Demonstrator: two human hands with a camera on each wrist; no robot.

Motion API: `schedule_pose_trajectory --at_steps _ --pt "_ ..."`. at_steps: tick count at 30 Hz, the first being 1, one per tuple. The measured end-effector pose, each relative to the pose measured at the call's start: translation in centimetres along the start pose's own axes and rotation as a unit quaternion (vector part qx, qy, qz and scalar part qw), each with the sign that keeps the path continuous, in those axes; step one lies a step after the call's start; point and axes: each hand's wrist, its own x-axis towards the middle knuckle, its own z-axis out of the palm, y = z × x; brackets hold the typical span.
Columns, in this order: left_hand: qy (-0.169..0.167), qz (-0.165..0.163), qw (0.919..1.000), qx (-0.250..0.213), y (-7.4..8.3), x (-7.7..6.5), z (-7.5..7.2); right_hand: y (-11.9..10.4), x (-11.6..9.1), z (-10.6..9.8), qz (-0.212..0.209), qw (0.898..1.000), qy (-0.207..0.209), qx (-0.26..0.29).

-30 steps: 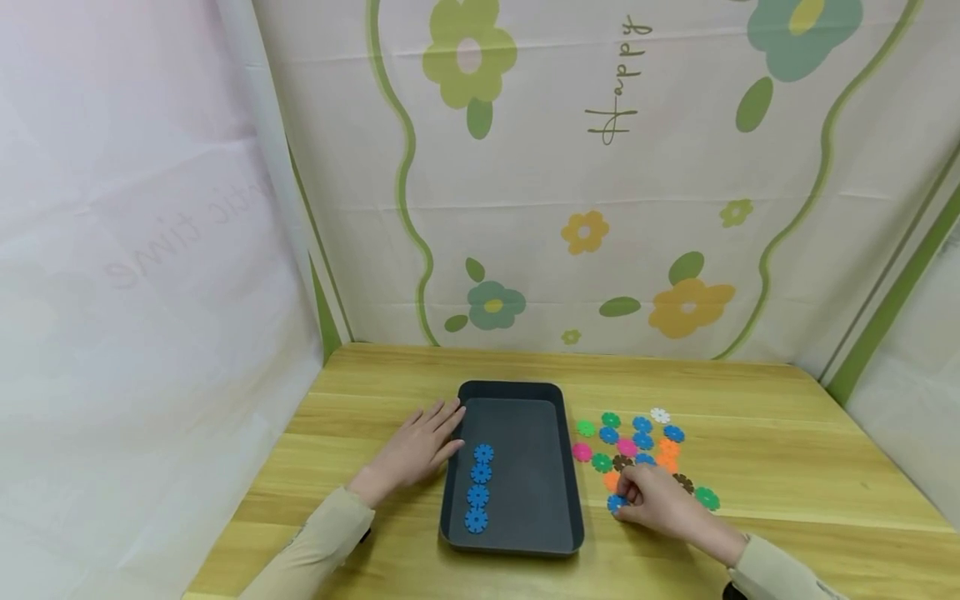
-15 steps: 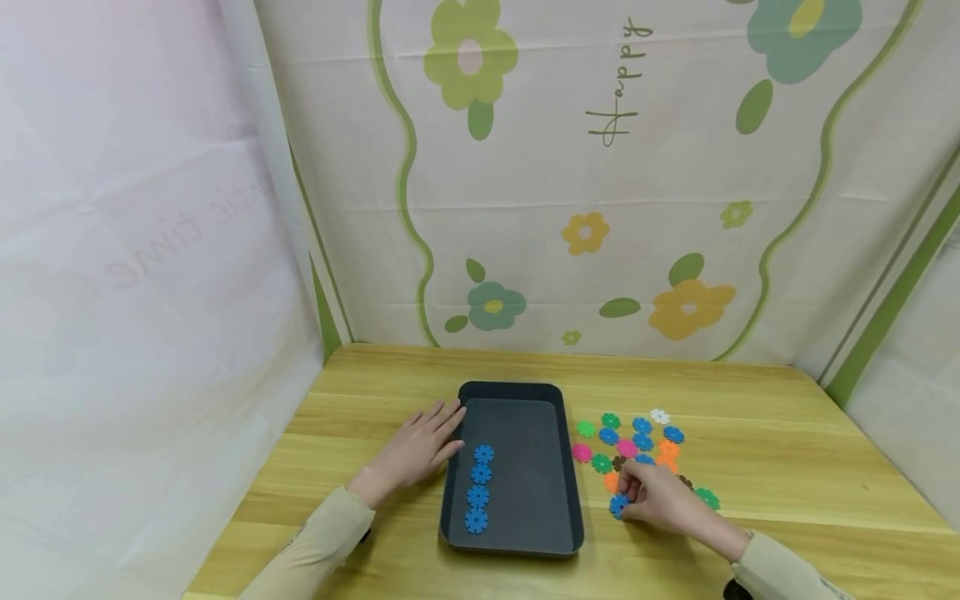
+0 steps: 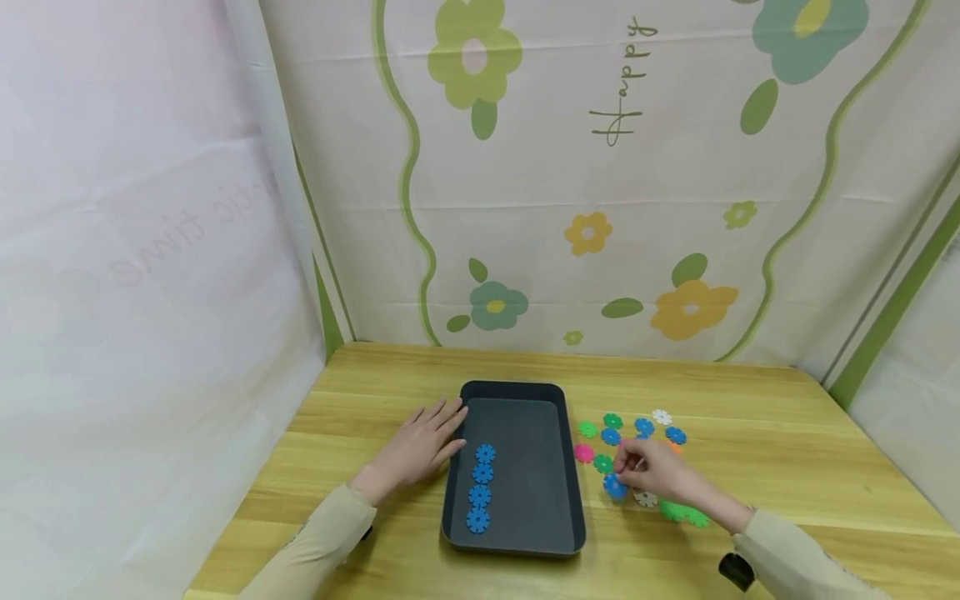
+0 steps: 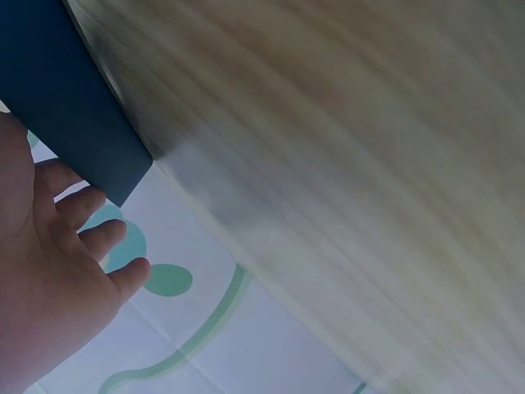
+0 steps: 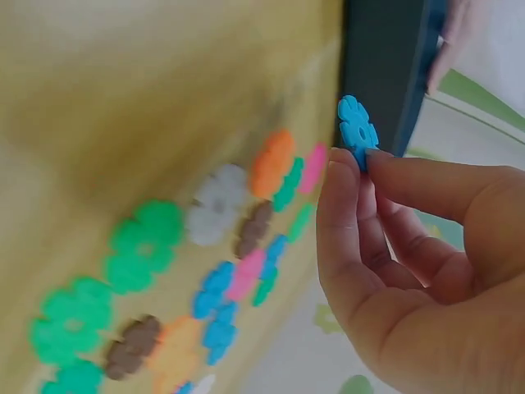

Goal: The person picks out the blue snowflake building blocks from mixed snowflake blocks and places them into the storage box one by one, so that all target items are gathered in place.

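Between the thumb and fingertips of my right hand point(image 3: 663, 471) a blue snowflake disc point(image 5: 357, 127) is pinched, raised above the table in the right wrist view. That hand is over the loose discs, to the right of the dark grey tray point(image 3: 528, 475). My left hand point(image 3: 416, 446) rests against the tray's left rim with its fingers straight, as the left wrist view also shows beside the tray's wall point(image 4: 78, 115). Inside the tray, several blue snowflake discs point(image 3: 480, 496) lie in a straight column along the left side.
Loose snowflake discs lie scattered right of the tray: a pink disc point(image 3: 583, 453), a white disc point(image 3: 662, 416), a green disc point(image 3: 612, 421), an orange disc point(image 5: 272, 164), a brown disc point(image 5: 133, 347) and others. A printed cloth point(image 3: 540, 175) hangs behind the wooden table point(image 3: 390, 375).
My right hand has picked the blue snowflake disc up off the table and lifted it. A white disc and green discs under that hand now show. The left hand stays at the rim.
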Motion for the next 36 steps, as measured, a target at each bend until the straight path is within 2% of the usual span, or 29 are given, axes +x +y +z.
schedule_pose_trajectory --at_steps 5,13,19,27,36 --pt "0.005 0.002 1.0 0.003 -0.1 0.0 0.0 -1.7 1.7 -1.2 0.013 0.999 0.029 -0.013" --pt "0.001 0.004 0.9999 0.009 0.0 0.0 -0.1 -3.8 5.3 -1.8 0.042 0.999 0.021 0.013" --pt "-0.008 -0.003 0.9998 0.015 0.1 -0.1 -0.3 -4.6 7.9 -0.9 0.042 0.999 0.008 0.021" --pt "-0.003 -0.003 0.9999 0.009 0.1 -0.1 -0.2 -5.8 11.4 0.9 0.056 0.998 -0.015 0.036" --pt "-0.001 0.0 1.0 0.006 0.2 0.0 -0.3 -6.9 14.3 2.8 0.068 0.997 -0.02 0.029"
